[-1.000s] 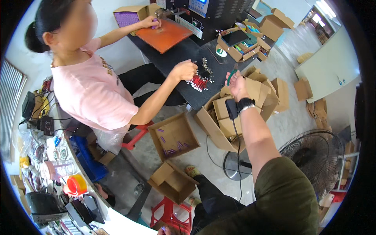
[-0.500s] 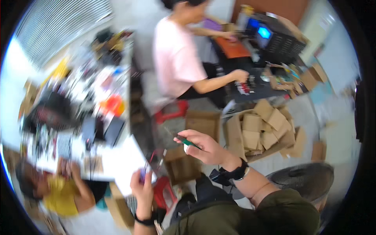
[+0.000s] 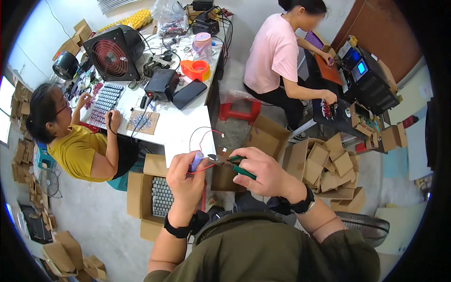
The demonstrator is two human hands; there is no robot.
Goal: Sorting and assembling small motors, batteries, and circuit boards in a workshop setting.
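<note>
My left hand (image 3: 183, 181) grips a small purple cylindrical battery (image 3: 196, 161) upright between thumb and fingers. Thin red and black wires (image 3: 201, 137) loop up from it, with a small white connector (image 3: 222, 135) at an end. Green-handled wire cutters (image 3: 244, 173) are in my right hand (image 3: 265, 171), their handles spread apart. The metal jaws point left, right beside the top of the battery and the red wire. Whether the jaws touch the wire I cannot tell.
A white worktable (image 3: 181, 129) at left bears a black fan (image 3: 112, 52), a black box and an orange tape dispenser (image 3: 196, 70). One co-worker sits there; another sits by a dark bench at right. Cardboard boxes (image 3: 294, 162) and a floor fan (image 3: 364, 228) stand near me.
My hands have come together, bringing the cutters' jaws to the battery's top. The cutters' handles now show spread. The whole view has shifted, with the table and co-workers appearing farther right.
</note>
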